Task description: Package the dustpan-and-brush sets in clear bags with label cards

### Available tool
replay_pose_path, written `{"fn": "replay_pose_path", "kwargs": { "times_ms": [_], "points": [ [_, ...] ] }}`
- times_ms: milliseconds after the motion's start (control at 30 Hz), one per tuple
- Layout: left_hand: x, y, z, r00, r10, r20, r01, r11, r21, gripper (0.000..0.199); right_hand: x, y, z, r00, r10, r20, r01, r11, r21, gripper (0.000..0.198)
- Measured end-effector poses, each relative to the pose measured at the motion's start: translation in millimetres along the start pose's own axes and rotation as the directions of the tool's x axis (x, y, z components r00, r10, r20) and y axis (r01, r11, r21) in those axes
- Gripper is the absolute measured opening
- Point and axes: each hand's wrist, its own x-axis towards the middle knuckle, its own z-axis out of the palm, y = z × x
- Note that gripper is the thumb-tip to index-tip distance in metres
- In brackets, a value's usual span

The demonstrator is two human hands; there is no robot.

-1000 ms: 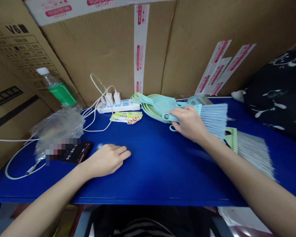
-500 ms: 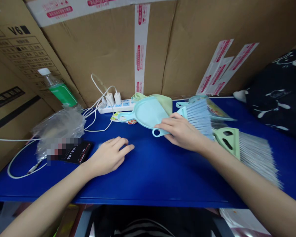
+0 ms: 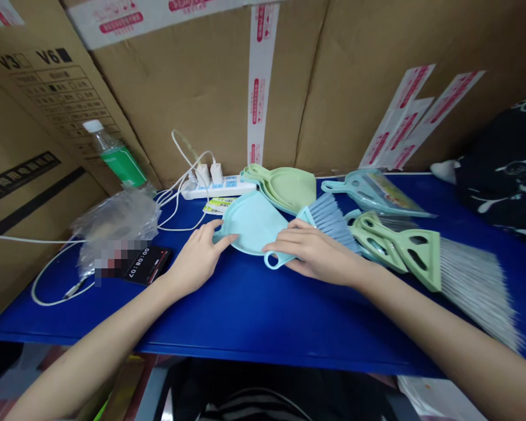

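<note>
Left hand (image 3: 196,257) clamped on handle end of pale-blue plastic dustpan (image 3: 255,217), over blue tabletop (image 3: 263,327). Right hand (image 3: 313,250) wrapped round handle of pale-blue, blue-bristled brush (image 3: 329,217), fingertips at dustpan's edge. Behind: stacked pale-green plastic dustpans (image 3: 294,186).

V3, V6 on carton (image 3: 39,120), 00:08:07 on phone (image 3: 149,266)

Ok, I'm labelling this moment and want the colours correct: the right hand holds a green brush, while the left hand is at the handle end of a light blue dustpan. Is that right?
Not quite: the brush in the right hand is blue, not green, as the head view shows. The left hand is at the light blue dustpan, as you say.
</note>
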Motion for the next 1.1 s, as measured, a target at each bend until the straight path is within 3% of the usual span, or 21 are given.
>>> {"fn": "replay_pose_path", "kwargs": {
  "times_ms": [100,200,433,633,800,967,1100],
  "points": [
    [-3.9,1.6,-10.3,0.998,0.036,0.054,-0.035,0.999,-0.029,0.044,-2.8,4.2,-7.5,0.995,0.083,-0.057,-0.076,0.991,0.107,0.027],
    [-5.7,2.2,-17.5,0.991,0.085,0.103,-0.075,0.992,-0.098,0.040,-4.4,6.9,-12.3,0.988,0.127,-0.092,-0.118,0.988,0.103,0.032],
    [-4.0,5.0,-22.7,0.947,0.281,0.153,-0.231,0.931,-0.284,0.036,0.7,-1.8,3.2,1.000,0.025,-0.004,-0.025,0.999,0.045,0.043],
    [-3.5,7.2,-24.0,0.929,0.363,0.069,-0.306,0.860,-0.409,0.035,3.5,-12.4,19.7,0.996,-0.011,0.085,0.004,0.997,0.074,0.040],
    [-4.4,10.5,-22.0,0.934,0.357,0.021,-0.299,0.811,-0.502,0.031,4.2,-17.4,24.1,0.997,0.044,0.070,-0.055,0.984,0.168,0.033],
    [-4.4,16.9,-19.6,0.972,0.235,0.007,-0.189,0.798,-0.573,0.019,6.7,-26.2,27.7,0.979,0.197,0.054,-0.204,0.930,0.307,0.026],
    [-3.5,19.2,-17.9,0.962,0.269,-0.037,-0.246,0.806,-0.538,0.027,8.9,-32.6,33.2,0.950,0.305,0.070,-0.309,0.874,0.375,0.030]
  ]
}}
